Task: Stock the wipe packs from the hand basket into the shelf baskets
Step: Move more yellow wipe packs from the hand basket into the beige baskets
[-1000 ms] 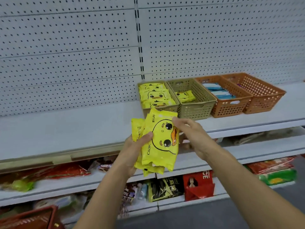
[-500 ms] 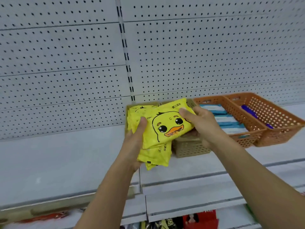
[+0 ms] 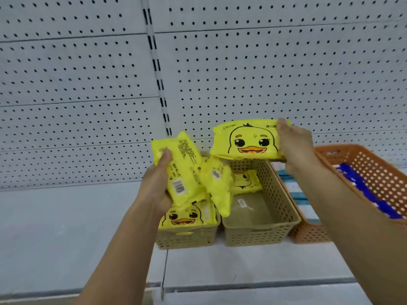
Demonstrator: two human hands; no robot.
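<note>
Nearest, the left hand [image 3: 154,190] grips a bundle of yellow plastic wipe packs [image 3: 182,170], printed backs up, over the left tan perforated plastic basket [image 3: 187,237]. The right hand [image 3: 296,148] pinches one yellow duck-face wipe pack [image 3: 246,142] by its end above the neighbouring tan basket [image 3: 259,236], which sits beside an orange lattice basket [image 3: 308,235].

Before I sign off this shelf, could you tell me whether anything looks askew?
One yellow pack sags loose from the bundle in the left hand, hanging askew over the rims where the left beige basket meets the right beige basket; it may slip.
</note>
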